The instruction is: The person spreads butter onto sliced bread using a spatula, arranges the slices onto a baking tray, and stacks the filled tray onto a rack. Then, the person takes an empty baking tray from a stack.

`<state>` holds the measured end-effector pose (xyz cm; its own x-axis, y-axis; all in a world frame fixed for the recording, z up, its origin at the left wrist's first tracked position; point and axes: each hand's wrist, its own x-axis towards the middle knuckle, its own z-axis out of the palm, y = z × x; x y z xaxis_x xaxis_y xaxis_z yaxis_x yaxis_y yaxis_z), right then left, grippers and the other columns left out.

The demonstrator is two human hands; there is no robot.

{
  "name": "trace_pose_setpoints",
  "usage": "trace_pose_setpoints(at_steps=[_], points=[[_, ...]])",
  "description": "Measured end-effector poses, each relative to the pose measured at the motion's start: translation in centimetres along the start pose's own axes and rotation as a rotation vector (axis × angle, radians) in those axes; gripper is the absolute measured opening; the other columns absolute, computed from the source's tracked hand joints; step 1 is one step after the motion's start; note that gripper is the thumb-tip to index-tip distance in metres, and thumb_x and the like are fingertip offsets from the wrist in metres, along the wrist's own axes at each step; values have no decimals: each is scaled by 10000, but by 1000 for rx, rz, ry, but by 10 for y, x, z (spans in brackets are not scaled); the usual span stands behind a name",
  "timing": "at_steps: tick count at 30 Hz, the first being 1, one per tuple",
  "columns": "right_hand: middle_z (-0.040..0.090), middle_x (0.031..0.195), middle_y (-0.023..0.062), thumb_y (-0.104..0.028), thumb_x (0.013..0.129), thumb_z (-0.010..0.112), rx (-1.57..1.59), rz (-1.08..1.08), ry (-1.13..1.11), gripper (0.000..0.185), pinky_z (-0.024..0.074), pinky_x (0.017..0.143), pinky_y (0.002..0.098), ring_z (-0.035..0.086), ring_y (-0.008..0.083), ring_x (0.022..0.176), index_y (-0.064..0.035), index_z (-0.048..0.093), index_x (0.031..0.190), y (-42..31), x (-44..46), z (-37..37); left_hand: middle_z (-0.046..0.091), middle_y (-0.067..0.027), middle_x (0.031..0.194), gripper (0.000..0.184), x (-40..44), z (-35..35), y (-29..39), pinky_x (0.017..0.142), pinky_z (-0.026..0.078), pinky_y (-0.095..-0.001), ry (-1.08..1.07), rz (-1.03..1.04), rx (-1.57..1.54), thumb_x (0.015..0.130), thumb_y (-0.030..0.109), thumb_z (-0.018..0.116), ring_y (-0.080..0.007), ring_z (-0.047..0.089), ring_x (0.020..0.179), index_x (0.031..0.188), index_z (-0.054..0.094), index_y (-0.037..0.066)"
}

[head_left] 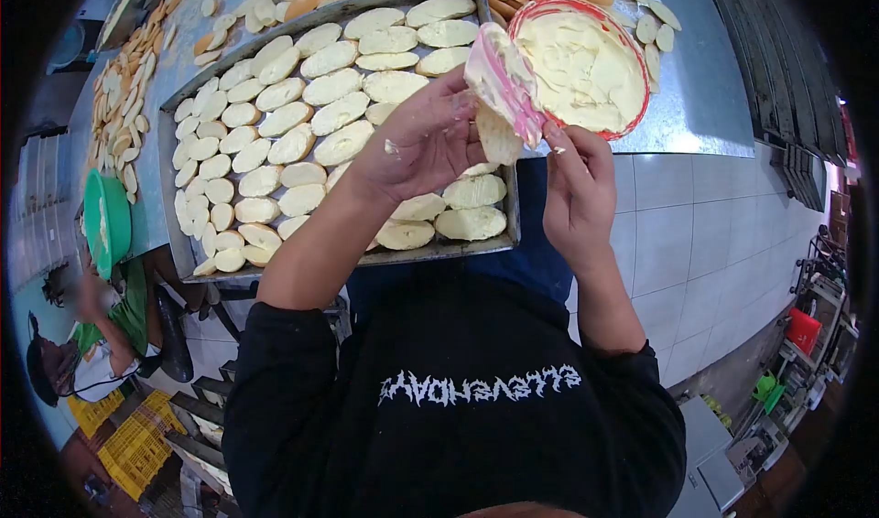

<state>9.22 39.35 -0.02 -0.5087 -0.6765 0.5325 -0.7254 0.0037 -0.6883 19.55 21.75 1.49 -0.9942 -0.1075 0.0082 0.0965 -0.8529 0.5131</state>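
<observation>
My left hand (pixel 426 138), palm turned up and smeared with cream, holds an oval bread slice (pixel 497 138) near the right side of the tray. My right hand (pixel 581 184) pinches the end of a pink spatula (pixel 513 74) coated in pale cream. The spatula's blade lies against the slice and partly hides it. Just beyond my hands stands a red-rimmed bowl (pixel 641 49) full of pale cream. Beneath my left forearm, a metal baking tray (pixel 343 5) carries rows of cream-topped bread slices (pixel 341 113).
Loose bread slices (pixel 124 106) are heaped along the metal table (pixel 700 88) at the left and far side. A green basin (pixel 114 221) sits by the left edge, with another person (pixel 110 326) beside it. Yellow crates (pixel 137 440) are at lower left.
</observation>
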Motion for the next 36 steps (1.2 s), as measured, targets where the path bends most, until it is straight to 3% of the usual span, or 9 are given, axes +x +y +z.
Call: trace_pose_setpoints(at_steps=[12, 15, 19, 21, 29, 30, 32, 35, 36], points=[[591, 1016, 140, 140, 756, 554, -360, -59, -141, 452, 472, 780, 309, 572, 253, 870, -78, 649, 1140, 13, 3, -49, 484, -172, 1289, 757, -20, -11, 7, 929, 500, -368, 0, 41, 185, 844, 301, 663, -246, 547, 1148, 1410, 252, 12], [593, 1014, 145, 139, 807, 529, -127, 49, -7, 414, 465, 773, 289, 582, 245, 842, -35, 608, 1175, 17, 1, -42, 468, -204, 1295, 806, -24, -14, 10, 926, 505, -362, 33, 28, 232, 829, 334, 672, -267, 535, 1164, 1423, 229, 18], [547, 840, 53, -39, 950, 465, 568, 466, -19, 252, 408, 645, 222, 493, 107, 722, 26, 490, 1192, 2, -14, -18, 470, -191, 1297, 792, -25, -17, 1, 922, 509, -357, 76, 60, 174, 843, 318, 658, -262, 548, 1149, 1431, 212, 32], [494, 743, -10, -148, 986, 444, 676, 563, -46, 191, 346, 571, 187, 415, 46, 641, 2, 501, 1089, -12, -13, -2, 508, -157, 1263, 665, -24, -17, -6, 910, 507, -379, 67, 47, 78, 881, 213, 614, -242, 579, 1102, 1415, 248, 65], [457, 661, -13, -211, 993, 438, 579, 499, -192, 204, 280, 480, 187, 357, 37, 545, -27, 512, 945, -3, -11, 8, 541, -140, 1220, 583, -25, -12, -2, 881, 526, -389, 28, 116, 63, 901, 130, 587, -231, 602, 1060, 1395, 285, 64], [458, 727, -43, -173, 981, 472, 595, 560, -230, 188, 325, 580, 191, 374, 36, 653, -8, 552, 941, -1, -11, 0, 533, -139, 1231, 592, -26, -13, -1, 882, 525, -389, 39, 128, 90, 900, 139, 592, -232, 599, 1066, 1398, 282, 61], [462, 724, -43, -159, 975, 478, 527, 563, -254, 176, 325, 581, 189, 381, 35, 659, -8, 559, 937, 4, -11, -9, 518, -138, 1255, 610, -27, -15, 3, 885, 522, -390, 61, 153, 143, 898, 156, 600, -234, 594, 1079, 1404, 275, 57], [471, 720, -43, -138, 964, 489, 464, 588, -234, 160, 323, 577, 182, 395, 33, 656, -7, 579, 956, 12, -15, -19, 395, -146, 1394, 831, -29, -19, 8, 990, 461, -399, 64, 97, 150, 817, 248, 701, -247, 474, 1245, 1441, 193, 40], [473, 720, -43, -139, 964, 491, 470, 603, -205, 161, 323, 572, 182, 397, 33, 650, -6, 581, 966, 14, -16, -21, 423, -176, 1348, 835, -29, -18, 9, 953, 488, -406, 68, 106, 190, 816, 301, 700, -279, 509, 1197, 1440, 203, 55]])
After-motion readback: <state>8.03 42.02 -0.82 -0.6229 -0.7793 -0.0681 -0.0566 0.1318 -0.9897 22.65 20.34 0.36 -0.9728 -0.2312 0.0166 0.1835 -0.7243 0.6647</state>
